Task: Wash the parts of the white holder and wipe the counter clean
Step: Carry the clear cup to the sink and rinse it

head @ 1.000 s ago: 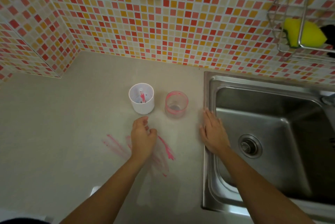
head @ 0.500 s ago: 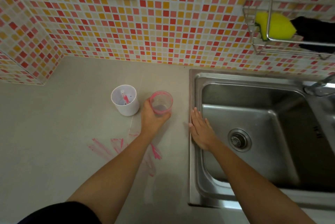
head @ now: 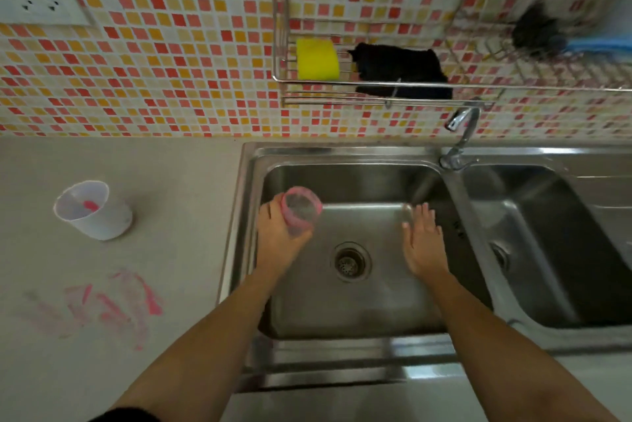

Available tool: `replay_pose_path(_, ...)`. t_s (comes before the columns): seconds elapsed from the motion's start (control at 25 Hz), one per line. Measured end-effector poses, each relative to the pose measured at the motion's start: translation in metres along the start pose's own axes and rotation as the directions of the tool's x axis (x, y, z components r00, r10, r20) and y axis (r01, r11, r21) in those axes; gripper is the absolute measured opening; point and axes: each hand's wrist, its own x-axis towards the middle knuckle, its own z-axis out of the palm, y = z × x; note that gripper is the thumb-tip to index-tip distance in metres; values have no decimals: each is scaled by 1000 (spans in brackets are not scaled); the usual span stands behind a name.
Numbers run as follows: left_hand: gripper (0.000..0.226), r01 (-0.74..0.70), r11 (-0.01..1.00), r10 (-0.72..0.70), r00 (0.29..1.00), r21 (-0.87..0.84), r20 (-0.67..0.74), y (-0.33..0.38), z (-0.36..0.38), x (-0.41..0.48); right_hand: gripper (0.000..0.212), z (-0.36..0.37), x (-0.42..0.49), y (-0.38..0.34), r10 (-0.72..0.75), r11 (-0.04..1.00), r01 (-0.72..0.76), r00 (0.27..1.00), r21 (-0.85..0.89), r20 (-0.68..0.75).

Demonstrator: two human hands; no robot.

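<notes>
Over the sink [head: 253, 182], the left grip [head: 277, 244] clamped the pink-stained cup [head: 302, 213], the right grip [head: 422, 247] spread empty beside it; washing looked just begun, so the tap [head: 461, 124] beyond the right grip likely needed opening.

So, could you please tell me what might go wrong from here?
1. The left hand holds the pink-stained clear cup above the sink; once wet, it could slip and drop.
2. Drips carried across the counter might spread the pink smears.
3. The white cup, stained inside, stands apart and might be overlooked.
</notes>
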Motion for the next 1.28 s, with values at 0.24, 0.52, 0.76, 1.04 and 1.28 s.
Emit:
replay_pose_path(0.24, 81, -227, 877, 176, 972, 423, 156, 43, 81, 9, 62, -17, 16, 115, 143, 974, -132, 989, -181, 47)
replay_pose_path(0.52, 82, -549, 425, 404, 827, 720, 392, 75, 109, 37, 68, -16, 16, 145, 46, 966, -28, 997, -259, 66)
replay_pose_path(0.76, 87, -632, 264, 488, 739, 728, 465, 98, 114, 56, 73, -14, 19, 149, 29, 979, -16, 998, -205, 62)
replay_pose_path(1.04, 71, -103, 991, 70, 945, 88, 321, 107, 136, 59, 57, -48, 57, 144, 98, 974, -99, 995, 205, 16)
replay_pose_path(1.28, 76, 57, 982, 16, 925, -180, 381, 136, 163, 65, 97, -92, 138, 114, -14, 974, -17, 991, 228, 134)
